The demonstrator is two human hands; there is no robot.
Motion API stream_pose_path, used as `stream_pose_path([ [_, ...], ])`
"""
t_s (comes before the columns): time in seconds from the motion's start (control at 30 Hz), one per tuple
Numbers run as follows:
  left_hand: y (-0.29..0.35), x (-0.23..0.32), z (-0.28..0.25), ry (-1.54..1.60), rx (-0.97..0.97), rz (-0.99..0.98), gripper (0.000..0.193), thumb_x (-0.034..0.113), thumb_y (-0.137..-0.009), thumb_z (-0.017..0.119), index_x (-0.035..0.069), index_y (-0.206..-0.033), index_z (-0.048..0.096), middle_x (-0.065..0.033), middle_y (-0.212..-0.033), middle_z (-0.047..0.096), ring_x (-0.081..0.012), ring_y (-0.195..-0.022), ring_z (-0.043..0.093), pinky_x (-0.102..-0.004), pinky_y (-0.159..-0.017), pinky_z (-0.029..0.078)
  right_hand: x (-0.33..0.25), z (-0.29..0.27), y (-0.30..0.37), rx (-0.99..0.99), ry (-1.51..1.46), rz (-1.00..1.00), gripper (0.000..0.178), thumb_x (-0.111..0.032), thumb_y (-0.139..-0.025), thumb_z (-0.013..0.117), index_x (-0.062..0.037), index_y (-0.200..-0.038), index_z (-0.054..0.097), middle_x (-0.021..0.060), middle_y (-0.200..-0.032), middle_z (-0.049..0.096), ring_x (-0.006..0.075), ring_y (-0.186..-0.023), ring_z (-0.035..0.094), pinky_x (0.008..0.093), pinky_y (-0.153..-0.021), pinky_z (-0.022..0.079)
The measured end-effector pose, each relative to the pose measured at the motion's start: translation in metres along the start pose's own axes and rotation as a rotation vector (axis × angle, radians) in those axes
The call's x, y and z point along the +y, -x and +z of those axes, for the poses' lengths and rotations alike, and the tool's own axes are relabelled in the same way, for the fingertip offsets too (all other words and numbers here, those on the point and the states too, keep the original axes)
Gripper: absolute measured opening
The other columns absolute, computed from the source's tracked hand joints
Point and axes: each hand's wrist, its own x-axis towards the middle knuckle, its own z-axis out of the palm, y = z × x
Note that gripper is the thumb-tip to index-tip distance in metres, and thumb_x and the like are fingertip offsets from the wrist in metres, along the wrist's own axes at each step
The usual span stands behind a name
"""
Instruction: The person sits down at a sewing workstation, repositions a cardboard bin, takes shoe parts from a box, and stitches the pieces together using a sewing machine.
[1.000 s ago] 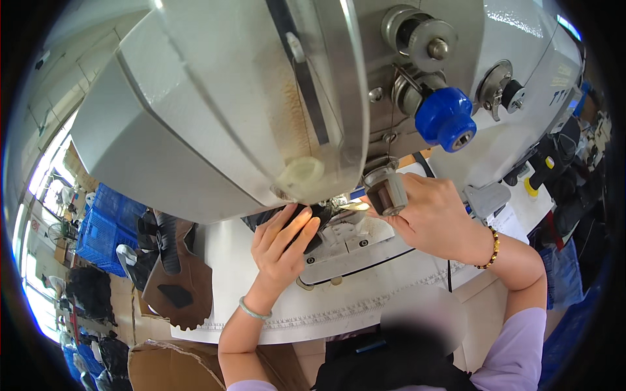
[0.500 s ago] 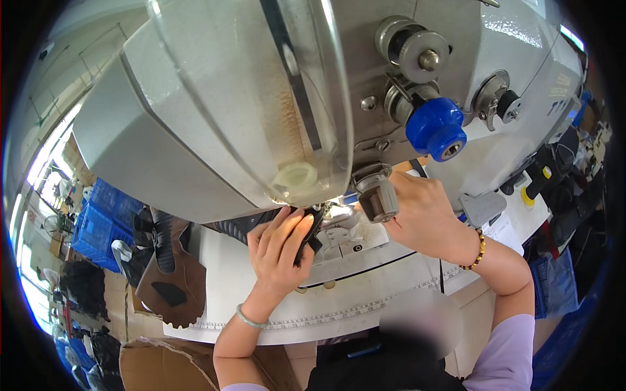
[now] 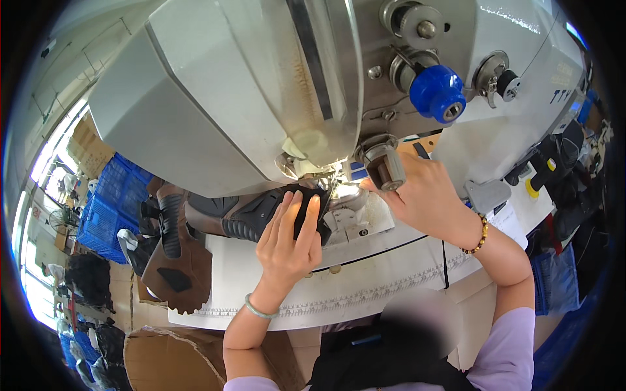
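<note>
Under the needle area of a large grey sewing machine (image 3: 215,111) lies a black and brown shoe upper (image 3: 251,212) with ribbed panels. My left hand (image 3: 290,244) rests on its black end with fingers stretched out flat; the thumb is mostly hidden. Right of the lit needle area, my right hand (image 3: 433,199) is bent with its fingers closed, a fingertip close to the metal presser parts. A metal cylinder-shaped fitting (image 3: 385,166) covers part of these fingers, so what they hold, if anything, cannot be made out. A blue knob (image 3: 437,94) sits above on the machine.
The white table (image 3: 365,293) has a ruler strip along its curved front edge. More brown shoe uppers (image 3: 176,267) hang at its left edge, near blue crates (image 3: 107,221). A cardboard box (image 3: 169,362) stands below. Black items (image 3: 554,153) lie at the right.
More of the shoe upper now shows to the left of my left hand. The left hand still lies on it, slightly further right. The whole view has shifted a little.
</note>
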Motion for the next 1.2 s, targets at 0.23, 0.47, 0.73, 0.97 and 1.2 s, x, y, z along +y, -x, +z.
stream_pose_path([
  [0.23, -0.004, -0.004, -0.021, 0.067, -0.099, -0.063, 0.04, 0.013, -0.068, 0.065, 0.004, -0.107, 0.062, -0.0167, -0.101, 0.062, -0.0303, -0.094, 0.062, -0.0327, -0.075, 0.051, -0.017, 0.02, 0.043, -0.119, -0.403, 0.512, 0.027, -0.026, -0.071, 0.072, -0.0063, -0.086, 0.061, 0.0064, -0.078, 0.059, 0.0219, -0.062, 0.057, 0.0295, -0.052, 0.045],
  [0.47, -0.033, -0.048, -0.037, 0.371, -0.375, -0.082, 0.048, 0.023, -0.069, 0.072, 0.003, -0.11, 0.058, -0.0158, -0.106, 0.059, -0.032, -0.098, 0.055, -0.0377, -0.086, 0.042, -0.086, 0.076, 0.046, 0.194, -0.831, 0.285, 0.029, -0.022, -0.077, 0.07, 0.0002, -0.085, 0.052, 0.011, -0.062, 0.058, 0.0237, -0.055, 0.056, 0.0319, -0.052, 0.045],
  [0.73, -0.046, -0.04, -0.038, 0.339, -0.643, -0.275, 0.049, 0.032, -0.067, 0.075, 0.002, -0.096, 0.05, -0.0162, -0.095, 0.058, -0.0358, -0.089, 0.056, -0.0395, -0.078, 0.043, -0.113, 0.067, 0.035, 0.076, -1.274, 0.671, 0.029, -0.019, -0.085, 0.062, -0.0007, -0.071, 0.045, 0.0071, -0.054, 0.049, 0.0076, -0.047, 0.044, 0.0287, -0.041, 0.034],
  [0.97, -0.037, -0.024, -0.035, 0.419, -0.347, -0.097, 0.03, 0.022, -0.072, 0.072, 0.008, -0.095, 0.058, -0.0083, -0.095, 0.061, -0.029, -0.082, 0.063, -0.0345, -0.067, 0.051, -0.108, 0.064, 0.051, 0.057, -1.248, 0.668, 0.032, -0.016, -0.085, 0.062, -0.0011, -0.066, 0.041, 0.0043, -0.053, 0.035, 0.0066, -0.052, 0.032, 0.0263, -0.043, 0.029],
  [1.2, -0.039, -0.035, -0.032, 0.38, -0.297, 0.129, 0.023, 0.017, -0.067, 0.073, 0.012, -0.089, 0.067, -0.0044, -0.095, 0.062, -0.0217, -0.087, 0.064, -0.0302, -0.067, 0.054, -0.107, 0.076, 0.046, 0.064, -1.276, 0.523, 0.016, -0.009, -0.084, 0.061, 0.0001, -0.08, 0.048, 0.0087, -0.062, 0.051, 0.0082, -0.053, 0.043, 0.0244, -0.048, 0.039],
])
